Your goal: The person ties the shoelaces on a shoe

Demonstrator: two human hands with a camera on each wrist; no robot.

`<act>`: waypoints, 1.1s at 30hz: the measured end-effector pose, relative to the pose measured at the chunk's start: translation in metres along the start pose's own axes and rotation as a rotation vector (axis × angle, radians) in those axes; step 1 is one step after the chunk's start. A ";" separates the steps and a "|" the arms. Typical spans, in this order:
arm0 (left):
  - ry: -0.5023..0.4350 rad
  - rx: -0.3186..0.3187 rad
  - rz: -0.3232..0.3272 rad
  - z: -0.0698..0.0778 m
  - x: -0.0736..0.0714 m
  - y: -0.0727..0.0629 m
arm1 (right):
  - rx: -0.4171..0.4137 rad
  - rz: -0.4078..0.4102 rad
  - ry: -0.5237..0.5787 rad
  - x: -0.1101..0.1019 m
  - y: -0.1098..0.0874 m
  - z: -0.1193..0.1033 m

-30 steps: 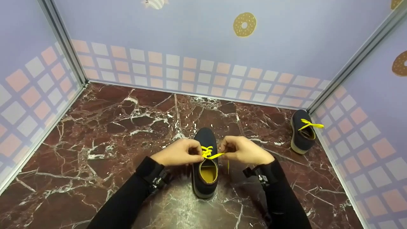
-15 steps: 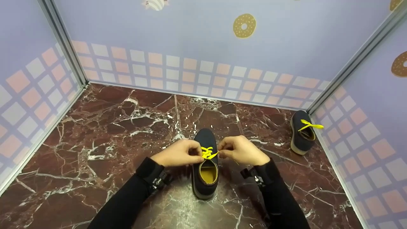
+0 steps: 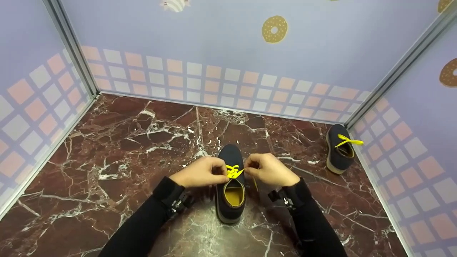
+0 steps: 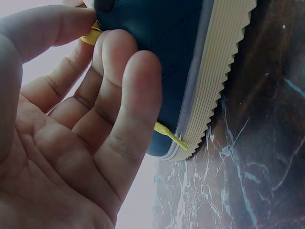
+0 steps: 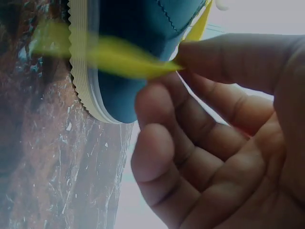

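A dark shoe (image 3: 230,210) with a yellow insole stands on the floor between both hands, its toe pointing away from me. Yellow shoelace (image 3: 234,171) crosses its upper. From the left side, my left hand (image 3: 201,172) pinches lace between thumb and index finger, close to the knot area; in the left wrist view a lace end (image 4: 171,136) pokes out past its fingers. My right hand (image 3: 271,169) pinches the other lace at the shoe's right side. In the right wrist view that lace's loose end (image 5: 109,57) hangs, blurred, across the shoe's ridged sole edge.
A second dark shoe (image 3: 341,157) with a yellow lace bow (image 3: 350,140) stands at the right, by the corner of the wall panels. Brown marbled floor (image 3: 142,142) surrounds the shoes. Printed walls (image 3: 214,43) border it at the back, left and right.
My right hand has moved left, closer to the shoe, and the lace stretch between it and the knot has shortened. My left hand and the shoe have hardly moved.
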State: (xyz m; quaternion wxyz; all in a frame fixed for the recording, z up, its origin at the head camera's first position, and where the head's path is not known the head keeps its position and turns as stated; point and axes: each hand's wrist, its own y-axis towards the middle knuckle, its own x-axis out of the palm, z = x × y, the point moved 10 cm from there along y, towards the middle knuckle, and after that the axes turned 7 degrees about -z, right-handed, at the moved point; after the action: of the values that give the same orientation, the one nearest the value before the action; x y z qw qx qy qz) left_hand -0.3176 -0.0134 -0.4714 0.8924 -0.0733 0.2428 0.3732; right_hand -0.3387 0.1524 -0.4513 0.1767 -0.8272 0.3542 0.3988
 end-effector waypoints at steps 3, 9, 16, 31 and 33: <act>-0.005 -0.004 0.001 0.000 0.000 0.000 | -0.004 -0.025 0.042 0.002 0.000 -0.001; -0.005 -0.010 0.003 -0.001 0.000 -0.001 | -0.054 -0.024 0.072 0.002 0.000 -0.005; -0.002 -0.004 0.003 -0.001 0.001 0.000 | -0.033 -0.020 0.106 0.002 0.000 -0.005; 0.025 0.004 0.006 0.001 0.000 0.001 | -0.099 -0.005 0.087 0.000 0.000 -0.010; 0.017 0.003 0.005 0.000 0.000 0.001 | -0.090 -0.002 0.083 0.000 0.000 -0.009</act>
State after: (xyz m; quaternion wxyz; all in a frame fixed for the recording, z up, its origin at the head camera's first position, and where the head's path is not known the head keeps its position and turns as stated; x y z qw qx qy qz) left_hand -0.3182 -0.0128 -0.4711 0.8894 -0.0746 0.2510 0.3746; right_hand -0.3339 0.1470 -0.4455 0.1249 -0.8506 0.3419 0.3796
